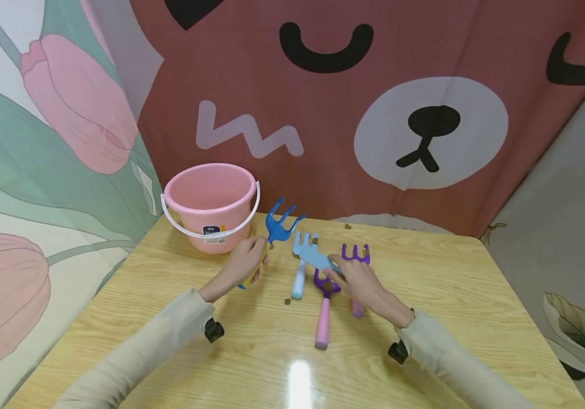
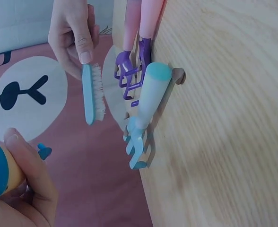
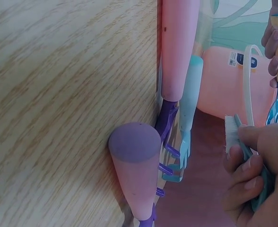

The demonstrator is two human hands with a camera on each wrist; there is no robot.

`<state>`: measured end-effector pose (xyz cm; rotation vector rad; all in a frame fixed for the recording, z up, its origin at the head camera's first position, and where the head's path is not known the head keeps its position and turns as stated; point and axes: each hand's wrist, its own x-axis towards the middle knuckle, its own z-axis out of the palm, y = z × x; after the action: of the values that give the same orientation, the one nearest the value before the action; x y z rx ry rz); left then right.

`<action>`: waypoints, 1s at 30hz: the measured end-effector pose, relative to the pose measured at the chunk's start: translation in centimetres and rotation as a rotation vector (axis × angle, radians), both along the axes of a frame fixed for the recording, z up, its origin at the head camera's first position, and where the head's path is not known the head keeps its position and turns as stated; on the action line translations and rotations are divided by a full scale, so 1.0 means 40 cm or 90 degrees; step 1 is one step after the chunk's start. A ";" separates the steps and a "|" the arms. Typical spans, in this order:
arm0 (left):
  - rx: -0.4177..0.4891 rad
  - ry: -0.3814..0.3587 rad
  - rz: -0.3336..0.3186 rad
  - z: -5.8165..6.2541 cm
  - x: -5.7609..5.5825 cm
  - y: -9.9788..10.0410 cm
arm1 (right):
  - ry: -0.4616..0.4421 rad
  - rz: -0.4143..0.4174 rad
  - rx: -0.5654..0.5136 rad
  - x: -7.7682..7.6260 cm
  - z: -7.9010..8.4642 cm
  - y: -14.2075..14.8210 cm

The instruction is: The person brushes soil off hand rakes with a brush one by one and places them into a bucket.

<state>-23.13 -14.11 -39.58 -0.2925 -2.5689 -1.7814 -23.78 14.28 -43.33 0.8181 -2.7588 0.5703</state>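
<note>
My left hand (image 1: pixel 241 262) grips the yellow handle of a toy hand fork with blue tines (image 1: pixel 278 228), raised with its tines up beside the bucket. In my right hand (image 1: pixel 363 283) is a light blue brush (image 1: pixel 317 258), its white bristles (image 2: pixel 99 94) visible in the left wrist view. The brush is held over the other forks. Below it on the table lie a light blue fork (image 1: pixel 299 280) and two purple forks with pink handles, one nearer (image 1: pixel 322 326) and one farther right (image 1: pixel 356 254), partly covered by my right hand. Brown bits cling to some tines.
A pink bucket (image 1: pixel 187 218) with a white handle (image 1: pixel 182 229) stands at the table's back left. Small brown crumbs lie on the wooden table (image 1: pixel 251 352), one near the light blue fork (image 1: pixel 287 301). A printed bear curtain (image 1: pixel 323 113) hangs behind.
</note>
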 end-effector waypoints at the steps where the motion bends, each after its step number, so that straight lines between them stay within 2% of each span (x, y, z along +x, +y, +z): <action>1: 0.001 -0.004 0.003 0.003 0.000 -0.001 | 0.000 0.001 -0.001 -0.001 -0.001 0.001; 8: -0.019 0.019 -0.008 0.027 -0.008 -0.012 | 0.001 0.003 0.003 -0.003 0.001 0.000; 12: -0.027 0.036 0.003 0.043 -0.016 -0.020 | -0.001 0.005 0.006 -0.003 0.002 0.003; 15: -0.035 0.054 0.013 0.064 -0.020 -0.027 | -0.003 0.007 0.004 -0.004 0.002 0.004; 23: -0.057 0.090 0.002 0.123 -0.036 -0.052 | -0.021 0.002 0.001 -0.001 0.004 0.001; 30: -0.074 0.079 0.004 0.166 -0.046 -0.073 | -0.018 0.001 0.003 -0.005 -0.001 0.001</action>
<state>-24.99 -17.04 -32.95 -0.3836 -2.5867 -1.5618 -24.00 14.32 -43.37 0.8190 -2.7860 0.5795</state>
